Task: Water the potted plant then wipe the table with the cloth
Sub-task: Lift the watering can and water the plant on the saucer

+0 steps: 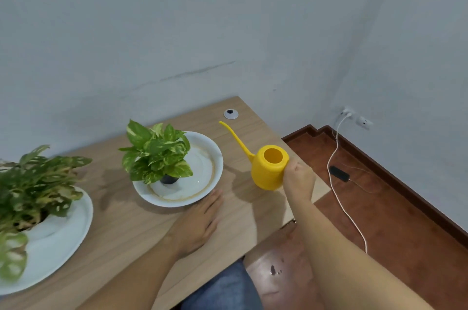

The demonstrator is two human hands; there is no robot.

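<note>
A small potted plant with green and cream leaves stands in a dark pot on a white plate in the middle of the wooden table. My right hand grips the handle side of a yellow watering can near the table's right edge. Its long thin spout points up and left, ending right of the plant and apart from it. My left hand lies flat on the table, palm down, just in front of the plate. No cloth is in view.
A larger leafy plant sits on a second white plate at the left. A white cable grommet is at the table's far corner. A white cable and a black adapter lie on the red floor at right.
</note>
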